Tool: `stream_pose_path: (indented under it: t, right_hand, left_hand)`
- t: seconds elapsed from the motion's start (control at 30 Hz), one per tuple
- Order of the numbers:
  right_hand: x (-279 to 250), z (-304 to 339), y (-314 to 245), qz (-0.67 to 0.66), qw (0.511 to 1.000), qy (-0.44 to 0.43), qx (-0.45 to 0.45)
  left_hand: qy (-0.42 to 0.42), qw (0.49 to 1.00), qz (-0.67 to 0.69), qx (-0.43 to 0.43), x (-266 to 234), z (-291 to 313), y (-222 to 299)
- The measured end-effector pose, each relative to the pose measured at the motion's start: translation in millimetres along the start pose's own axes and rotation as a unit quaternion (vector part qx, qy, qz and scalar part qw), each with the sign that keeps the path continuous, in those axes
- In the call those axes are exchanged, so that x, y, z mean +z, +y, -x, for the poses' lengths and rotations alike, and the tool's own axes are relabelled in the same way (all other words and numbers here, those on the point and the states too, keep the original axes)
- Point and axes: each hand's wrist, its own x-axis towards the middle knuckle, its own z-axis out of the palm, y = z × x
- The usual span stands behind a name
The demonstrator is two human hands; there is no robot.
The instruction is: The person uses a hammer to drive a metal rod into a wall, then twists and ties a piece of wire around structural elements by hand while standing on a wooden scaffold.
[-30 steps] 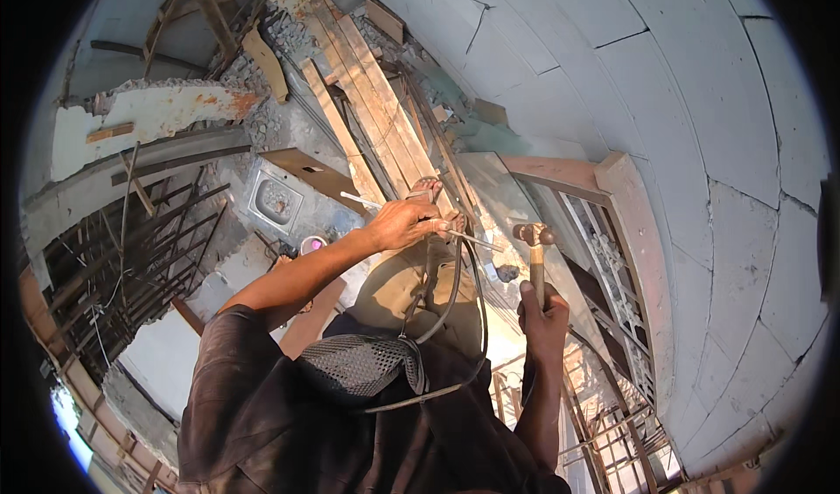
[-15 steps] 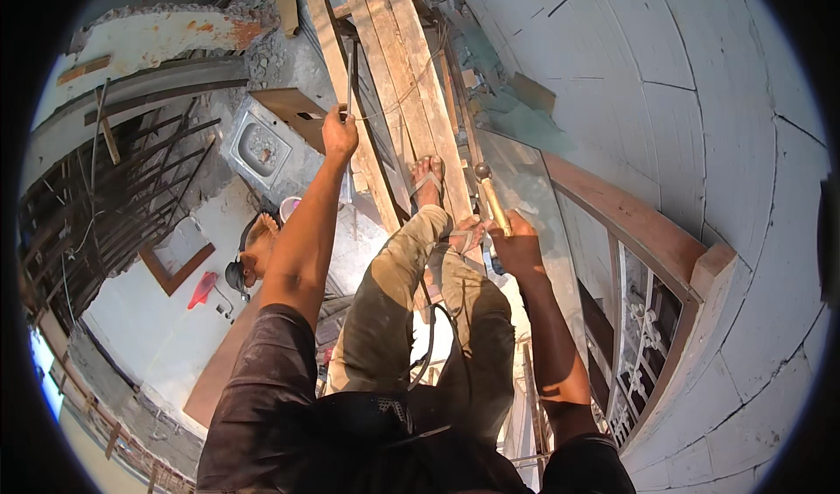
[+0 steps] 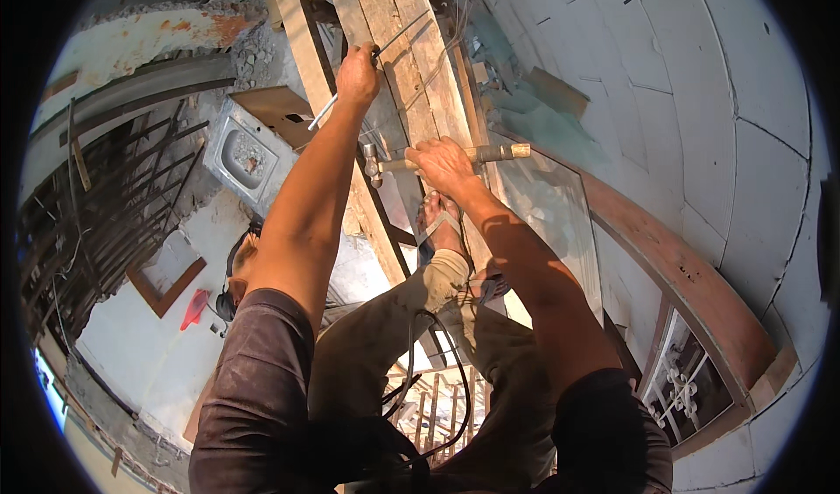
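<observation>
My left hand [image 3: 359,74] is closed around a thin metal rod [image 3: 402,35], held slantwise above the wooden planks [image 3: 385,13]. Its lower end pokes out beside my wrist. My right hand [image 3: 442,166] grips a hammer [image 3: 499,153] by its wooden handle, near the metal head. The hammer lies sideways over the planks, its head pointing left and the taped handle end pointing right. Just below the right hand, my sandalled foot [image 3: 444,231] stands on the boards. The other foot [image 3: 490,284] is partly hidden by my right forearm.
A metal sink [image 3: 249,157] with rubble in it lies lower left. Another person [image 3: 241,271] is partly hidden behind my left arm. Glass sheets [image 3: 551,126] lean along the grey wall [image 3: 665,83], with a wooden window frame [image 3: 674,266] at right. Between my legs hangs a black cable [image 3: 468,389].
My right hand has moved up and left, and the hammer has turned from upright to sideways. My left hand has risen slightly rightward, tilting the rod. My legs have shifted.
</observation>
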Motion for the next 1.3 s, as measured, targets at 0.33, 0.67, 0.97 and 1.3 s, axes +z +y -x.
stream_pose_path:
  t: [0.33,0.67,0.97,1.3]
  right_hand:
    - [37,7,-12,0.009,0.992,0.083,0.099]
    - [0,49,-13,0.024,0.992,0.000,0.125]
    - [-96,81,-45,-0.109,0.950,0.041,0.289]
    - [-362,113,-194,-0.743,0.587,0.203,0.248]
  left_hand:
    - [0.051,0.998,0.015,0.020,22,40,19]
    - [-0.037,0.997,-0.041,-0.046,38,104,21]
    - [0.008,0.990,0.106,0.089,-106,153,101]
    - [-0.053,0.959,0.277,0.005,-317,364,202]
